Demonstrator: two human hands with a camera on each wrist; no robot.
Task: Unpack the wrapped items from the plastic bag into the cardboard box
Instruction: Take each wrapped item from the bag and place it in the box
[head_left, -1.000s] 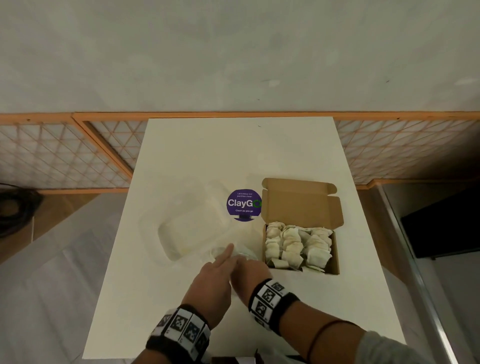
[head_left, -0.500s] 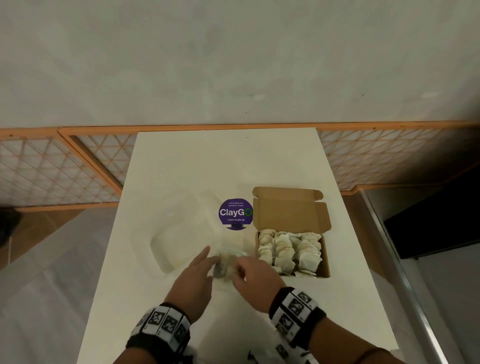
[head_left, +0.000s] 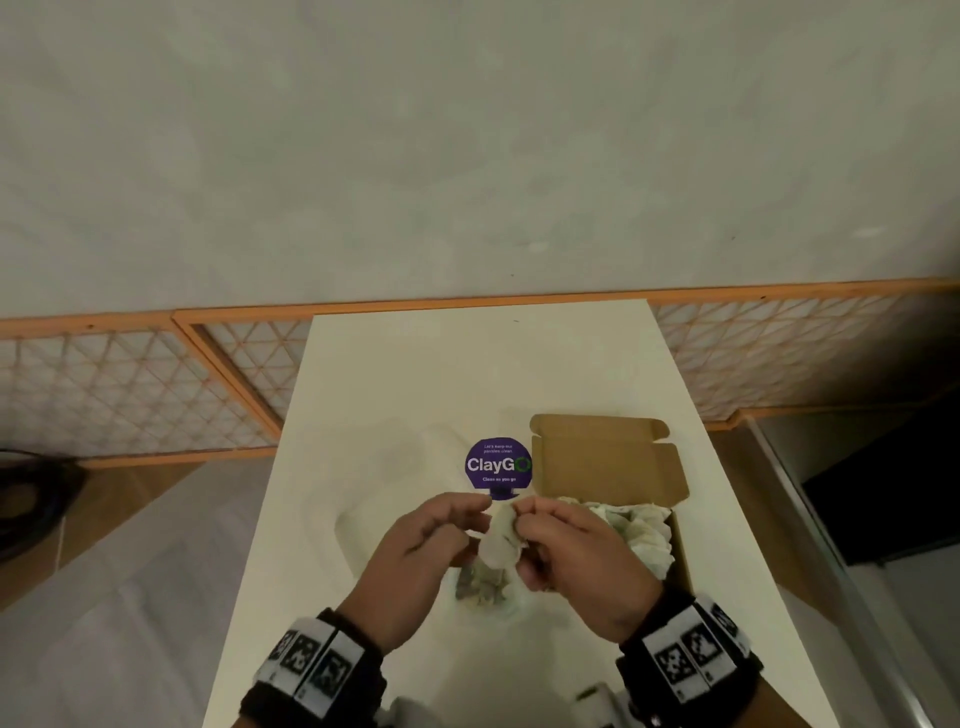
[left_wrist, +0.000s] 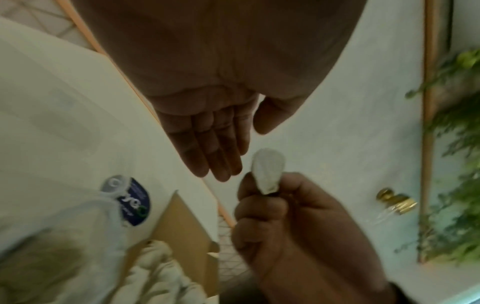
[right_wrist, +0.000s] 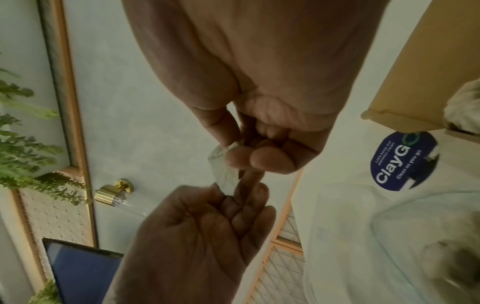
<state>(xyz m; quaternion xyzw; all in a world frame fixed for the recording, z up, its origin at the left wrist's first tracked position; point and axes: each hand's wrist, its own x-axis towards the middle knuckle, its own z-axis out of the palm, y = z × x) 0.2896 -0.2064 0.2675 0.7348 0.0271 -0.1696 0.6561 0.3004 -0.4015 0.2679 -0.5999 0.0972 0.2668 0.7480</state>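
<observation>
The small clear plastic bag (head_left: 497, 543) hangs above the white table (head_left: 467, 374), with wrapped items (head_left: 480, 590) bunched in its bottom. My right hand (head_left: 550, 530) grips the bag's gathered top (left_wrist: 269, 170) between thumb and curled fingers (right_wrist: 259, 158). My left hand (head_left: 441, 525) is just left of it. Its fingers (left_wrist: 215, 148) lie fairly straight with the thumb apart, and the fingertips touch the plastic's edge (right_wrist: 224, 176). The open cardboard box (head_left: 680, 566) stands to the right, with several pale wrapped items (head_left: 641, 535) inside and its lid (head_left: 608, 457) folded back.
An open clear plastic container (head_left: 363, 519) lies left of my hands. A round purple ClayGo sticker (head_left: 498, 466) marks the table between container and box. An orange lattice panel (head_left: 130, 384) runs behind the table. A wall stands beyond it.
Both hands have lifted the bag off the table and brought it up in front of the sticker. My right hand's hold has moved to the bag's top.
</observation>
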